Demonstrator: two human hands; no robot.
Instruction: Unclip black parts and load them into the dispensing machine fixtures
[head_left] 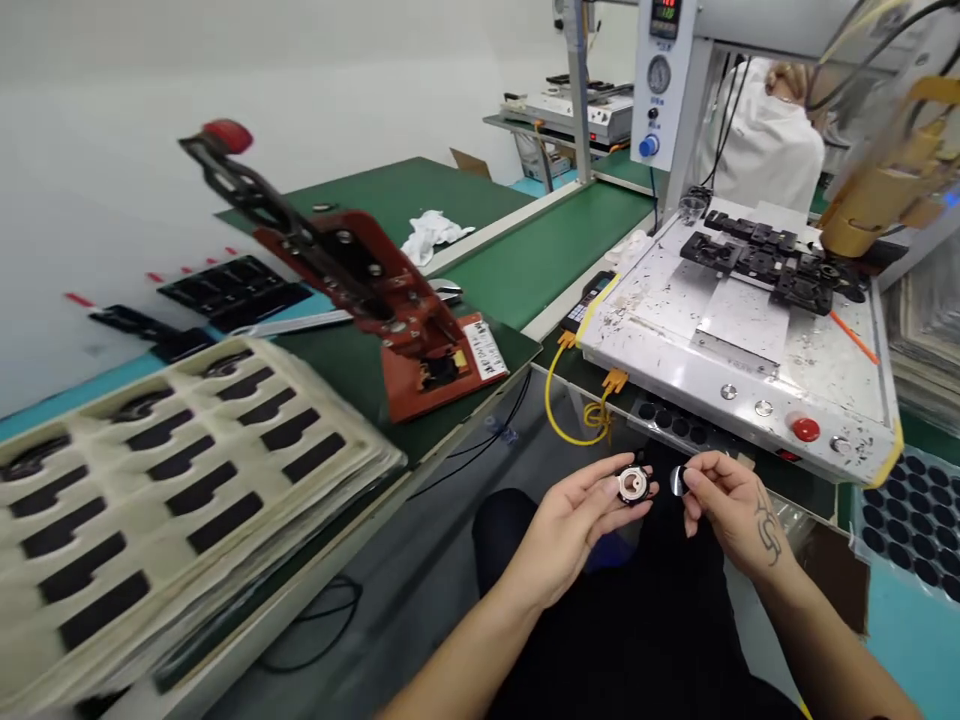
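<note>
My left hand (pixel 570 525) is closed on a round watch case (pixel 634 484) with a dark rim and a light inside, gripped between thumb and fingers. Just to the right, my right hand (pixel 724 500) pinches a small shiny round disc (pixel 678 481) by its edge between thumb and fingertips. A small gap separates the disc from the case. Both hands are held above my lap, in front of the white machine.
Right of centre stands a press machine (pixel 675 335) with black fixtures and a red button. A red clamp fixture (pixel 420 385) is at centre left. Stacked trays (pixel 247 520) of dark parts lie left. A sheet of black discs (pixel 911 515) is at right. A person in white (pixel 776 140) sits behind.
</note>
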